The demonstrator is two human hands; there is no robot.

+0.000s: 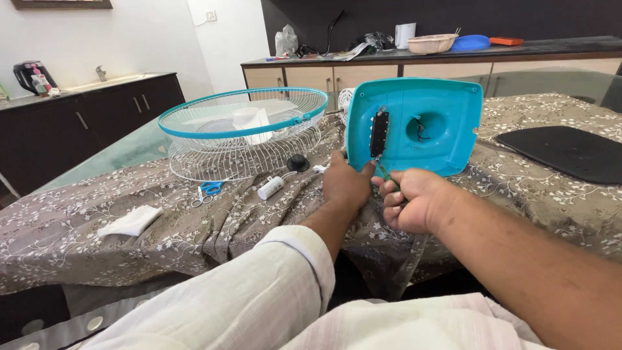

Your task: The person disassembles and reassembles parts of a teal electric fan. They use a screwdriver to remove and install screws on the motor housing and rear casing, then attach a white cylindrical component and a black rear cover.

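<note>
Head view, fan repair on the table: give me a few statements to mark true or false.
1. The left hand holds the edge of the teal fan base. True.
2. The right hand is empty. False: its fingers grip a green-handled screwdriver pointed at the base.
3. The wire fan guard lies on the patterned cloth, left of the base. True.
4. The scissors have red handles. False: they are blue.
5. A white cylindrical part lies on the cloth near the guard. True.
</note>
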